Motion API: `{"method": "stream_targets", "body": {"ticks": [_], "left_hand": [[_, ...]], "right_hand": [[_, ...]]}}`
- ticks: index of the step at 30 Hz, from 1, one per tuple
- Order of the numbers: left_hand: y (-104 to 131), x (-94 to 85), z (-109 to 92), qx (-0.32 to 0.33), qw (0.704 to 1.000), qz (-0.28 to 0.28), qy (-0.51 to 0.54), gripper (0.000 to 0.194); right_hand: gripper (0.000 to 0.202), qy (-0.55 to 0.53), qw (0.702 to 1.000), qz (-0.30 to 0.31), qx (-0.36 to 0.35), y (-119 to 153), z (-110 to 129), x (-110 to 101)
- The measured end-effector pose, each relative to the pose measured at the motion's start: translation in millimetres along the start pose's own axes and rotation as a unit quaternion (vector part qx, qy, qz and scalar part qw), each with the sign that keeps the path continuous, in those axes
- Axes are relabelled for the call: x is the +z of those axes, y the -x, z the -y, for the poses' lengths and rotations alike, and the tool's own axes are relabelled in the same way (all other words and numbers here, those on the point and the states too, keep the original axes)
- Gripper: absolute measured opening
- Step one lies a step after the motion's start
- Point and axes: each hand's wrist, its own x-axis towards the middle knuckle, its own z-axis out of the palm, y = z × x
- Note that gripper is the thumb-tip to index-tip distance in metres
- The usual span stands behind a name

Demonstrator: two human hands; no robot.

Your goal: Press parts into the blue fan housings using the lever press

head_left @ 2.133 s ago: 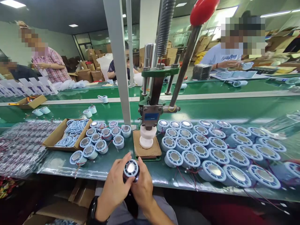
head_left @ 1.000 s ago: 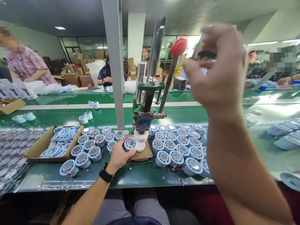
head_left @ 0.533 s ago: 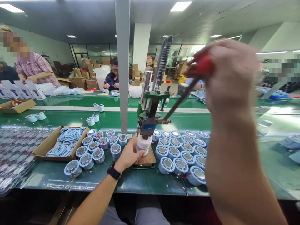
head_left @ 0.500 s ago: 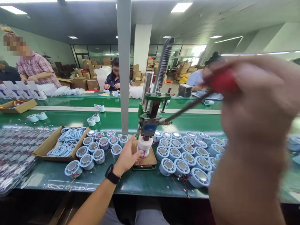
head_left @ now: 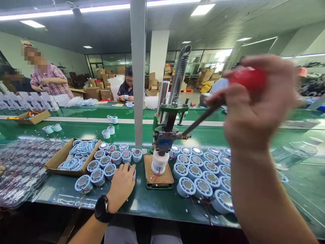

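My right hand (head_left: 256, 118) is closed around the red knob (head_left: 247, 80) on the lever (head_left: 200, 121) of a hand press (head_left: 165, 140). Under the press ram, a white round block (head_left: 160, 158) sits on a small part with red wires, on a brown board (head_left: 149, 174). Left of the press, my left hand (head_left: 121, 183), wearing a watch, has its fingers curled over a round light-blue part (head_left: 134, 173), mostly hidden beneath it. Similar light-blue parts (head_left: 97, 177) with metal discs stand beside that hand.
Rows of more light-blue parts (head_left: 188, 185) fill the area right of the press. A cardboard box (head_left: 52, 164) of blue rings stands at left, near stacked grey pieces (head_left: 22, 173). A grey post (head_left: 138, 74) rises behind. Several people work across the green bench (head_left: 122, 130).
My left hand has left the part under the press and moved left onto a light-blue part. My right hand still grips the knob, appearing farther left and smaller. The view has shifted slightly.
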Motion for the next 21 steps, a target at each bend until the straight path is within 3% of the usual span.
{"method": "stream_targets", "body": {"ticks": [2,4,7,9,12,14,16,18,21], "left_hand": [[-6.9,3.0,-5.0,-0.018,0.999,-0.022,0.033,0.046],[-7.6,5.3,-7.8,-0.031,0.995,-0.055,0.076,0.049],[1.6,-0.9,-0.5,-0.019,0.984,-0.095,0.152,0.049],[7.2,-13.2,19.9,-0.024,0.979,-0.11,0.172,0.04],[8.1,-41.3,82.7,-0.139,0.98,-0.1,0.104,0.033],[5.9,-60.6,138.3,-0.223,0.969,-0.086,0.059,0.034],[3.2,-74.2,191.4,-0.269,0.961,-0.048,0.04,0.031],[2.0,-79.9,231.6,-0.288,0.957,0.002,0.037,0.025],[5.2,-80.9,260.7,-0.291,0.954,0.049,0.042,0.022]], "right_hand": [[0.035,-0.04,0.999,0.021,-0.018,-23.5,-14.4,15.9],[0.041,-0.074,0.997,0.018,-0.019,-6.1,-27.1,28.7],[0.051,-0.115,0.99,-0.078,-0.007,80.4,-46.8,43.5],[0.067,-0.104,0.989,-0.098,0.05,149.6,-65.1,54.4],[0.094,-0.029,0.975,0.013,0.221,223.6,-94.4,75.4],[0.102,-0.002,0.95,0.06,0.306,243.0,-107.0,88.2],[0.105,-0.009,0.941,0.047,0.335,244.2,-110.7,96.2],[0.107,-0.032,0.941,0.02,0.336,239.3,-106.4,99.4],[0.103,-0.011,0.946,-0.008,0.323,244.2,-90.8,95.3]]}}
